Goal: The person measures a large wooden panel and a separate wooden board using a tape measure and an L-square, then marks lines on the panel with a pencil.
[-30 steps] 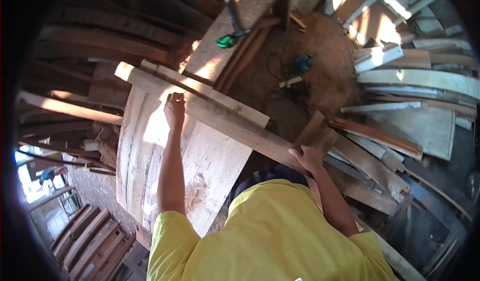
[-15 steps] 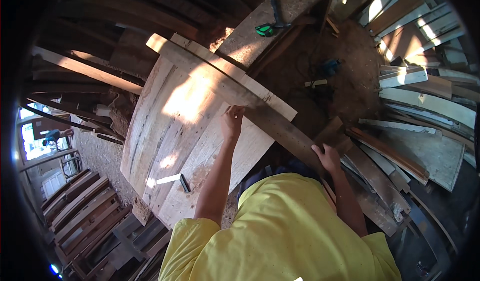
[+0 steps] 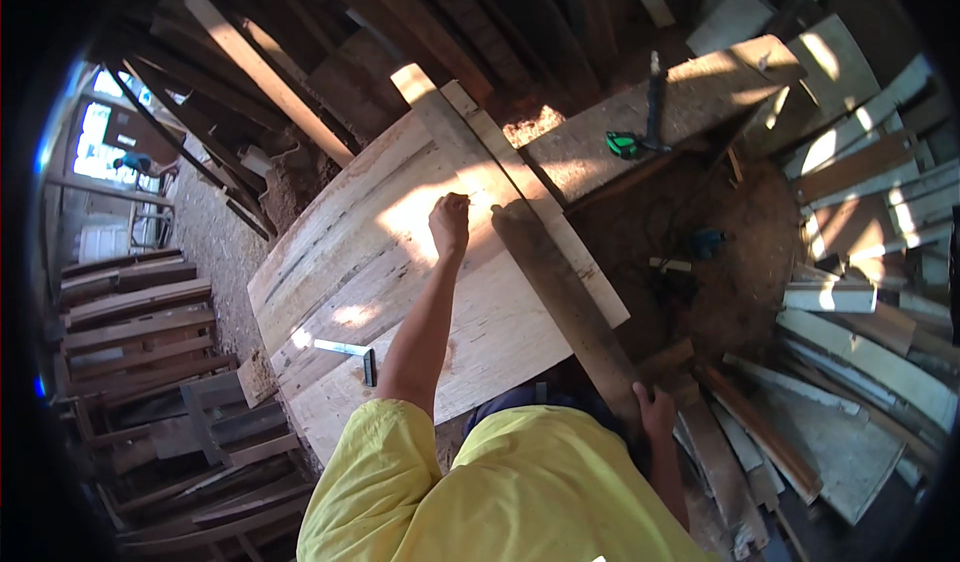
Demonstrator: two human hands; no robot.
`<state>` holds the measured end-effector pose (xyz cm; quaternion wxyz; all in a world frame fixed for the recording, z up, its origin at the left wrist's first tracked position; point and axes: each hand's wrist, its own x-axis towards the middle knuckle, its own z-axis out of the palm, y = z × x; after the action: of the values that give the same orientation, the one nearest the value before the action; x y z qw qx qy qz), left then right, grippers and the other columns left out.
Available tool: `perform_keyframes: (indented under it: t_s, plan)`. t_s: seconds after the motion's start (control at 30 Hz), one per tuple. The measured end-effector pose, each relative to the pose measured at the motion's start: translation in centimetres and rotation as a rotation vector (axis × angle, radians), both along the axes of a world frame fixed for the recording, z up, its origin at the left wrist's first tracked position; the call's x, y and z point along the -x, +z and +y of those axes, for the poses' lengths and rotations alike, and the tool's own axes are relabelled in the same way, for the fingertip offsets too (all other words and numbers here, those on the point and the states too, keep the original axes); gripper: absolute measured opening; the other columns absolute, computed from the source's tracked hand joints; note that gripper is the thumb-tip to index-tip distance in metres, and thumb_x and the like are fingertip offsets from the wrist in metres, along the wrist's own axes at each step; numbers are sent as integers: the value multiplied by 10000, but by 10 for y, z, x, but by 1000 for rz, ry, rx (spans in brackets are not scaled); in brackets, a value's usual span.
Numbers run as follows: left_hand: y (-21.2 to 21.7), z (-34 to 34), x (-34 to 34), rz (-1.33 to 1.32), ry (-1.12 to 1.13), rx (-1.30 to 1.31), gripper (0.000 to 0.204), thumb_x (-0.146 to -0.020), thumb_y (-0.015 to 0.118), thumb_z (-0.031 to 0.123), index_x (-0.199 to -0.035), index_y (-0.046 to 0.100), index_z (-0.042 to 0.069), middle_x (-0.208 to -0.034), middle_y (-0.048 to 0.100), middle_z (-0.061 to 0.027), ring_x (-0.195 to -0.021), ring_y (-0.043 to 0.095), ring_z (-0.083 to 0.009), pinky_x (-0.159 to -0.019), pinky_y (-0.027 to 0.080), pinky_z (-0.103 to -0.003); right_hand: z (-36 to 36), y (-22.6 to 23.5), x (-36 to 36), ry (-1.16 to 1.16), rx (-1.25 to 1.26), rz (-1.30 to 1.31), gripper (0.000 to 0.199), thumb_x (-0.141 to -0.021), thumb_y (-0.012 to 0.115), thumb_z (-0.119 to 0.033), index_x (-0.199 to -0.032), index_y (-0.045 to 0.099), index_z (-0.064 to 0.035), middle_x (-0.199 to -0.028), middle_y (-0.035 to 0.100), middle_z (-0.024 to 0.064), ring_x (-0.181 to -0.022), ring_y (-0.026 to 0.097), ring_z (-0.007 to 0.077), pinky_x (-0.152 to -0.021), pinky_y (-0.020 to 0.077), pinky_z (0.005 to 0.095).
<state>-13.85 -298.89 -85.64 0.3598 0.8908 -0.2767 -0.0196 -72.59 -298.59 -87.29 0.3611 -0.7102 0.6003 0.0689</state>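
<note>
A long straight wooden board (image 3: 560,282) lies slantwise across a wide panel of joined planks (image 3: 480,312). My right hand (image 3: 655,412) grips the board's near end, thumb on top. Over the panel, left of the board and a little apart from it, my left hand (image 3: 450,227) is closed with fingertips pinched together. Whatever it may hold is too small to make out. On the panel, left of my left forearm, rests a try square (image 3: 345,348) with a pale blade and dark stock. A patch of sunlight falls beside my left hand.
Beyond the panel, a plank bench (image 3: 690,92) carries a green and black tool (image 3: 622,145). A blue power tool (image 3: 708,243) sits on the dusty ground. Wood offcuts (image 3: 840,432) crowd the right; stacked timber (image 3: 140,302) fills the left. Far left, a person (image 3: 132,162) is partly visible.
My view has turned, shifting the scene. My left hand has moved from the board's edge to the left over the panel. My right hand stays on the board's near end.
</note>
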Motion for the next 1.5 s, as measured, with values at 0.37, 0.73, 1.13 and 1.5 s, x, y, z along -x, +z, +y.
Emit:
perform_keyframes:
  t_s: [0.37, 0.73, 1.13, 1.5]
  plan:
    - [-55, -50, -204, -41, 147, 137, 156, -979, 670, 187, -997, 742, 50, -980, 759, -205, -945, 751, -369, -792, 572, -460, -1, 12, -11, -38, -29, -12, 821, -975, 674, -645, -1194, 695, 145, -1136, 694, 396, -1135, 652, 554, -991, 517, 544]
    - [-83, -107, -304, -132, -2, 154, 162, -958, 706, 209, -1025, 762, 73, -1056, 753, -181, -1004, 725, -402, -854, 570, -478, -4, 9, -12, -106, -14, 120, 588, -944, 784, -504, -962, 701, 78, -874, 720, 242, -831, 694, 410, -803, 531, 497]
    - [-83, -109, -297, -229, -174, 64, 136, -942, 711, 219, -982, 770, 104, -1036, 740, -118, -976, 729, -365, -852, 588, -491, -8, 7, -1, -145, -167, 94, 466, -971, 778, -388, -872, 674, 56, -776, 658, 121, -752, 597, 221, -741, 490, 404]
    - [-88, -115, -307, -311, -233, -44, 118, -966, 671, 213, -992, 748, 127, -1063, 736, -109, -929, 739, -368, -819, 595, -497, -6, 8, -6, -139, -93, 93, 506, -944, 806, -411, -839, 671, 65, -724, 657, 164, -686, 598, 267, -701, 481, 437]
